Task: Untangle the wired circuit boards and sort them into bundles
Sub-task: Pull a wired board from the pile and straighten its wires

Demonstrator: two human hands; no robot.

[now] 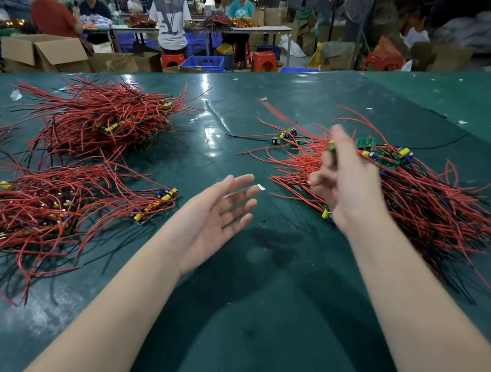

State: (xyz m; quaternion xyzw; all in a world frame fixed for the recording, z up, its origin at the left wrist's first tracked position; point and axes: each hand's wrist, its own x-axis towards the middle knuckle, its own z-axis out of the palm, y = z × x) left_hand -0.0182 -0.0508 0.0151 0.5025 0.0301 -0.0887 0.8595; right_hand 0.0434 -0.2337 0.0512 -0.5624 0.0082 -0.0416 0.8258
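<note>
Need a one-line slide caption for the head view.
Right hand reaches into tangled pile of red-wired circuit boards; left hand open above green table.

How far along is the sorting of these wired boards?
Two bundles already lie gathered on the left of the table. The right hand, blurred, seems to pinch a small part over the tangled pile; the left hand waits open. That large pile is left.

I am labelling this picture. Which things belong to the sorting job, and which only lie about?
Job: right hand, left hand, tangled pile, sorted bundles.
Lying about: paper scrap, cardboard boxes, blue crate.
</note>
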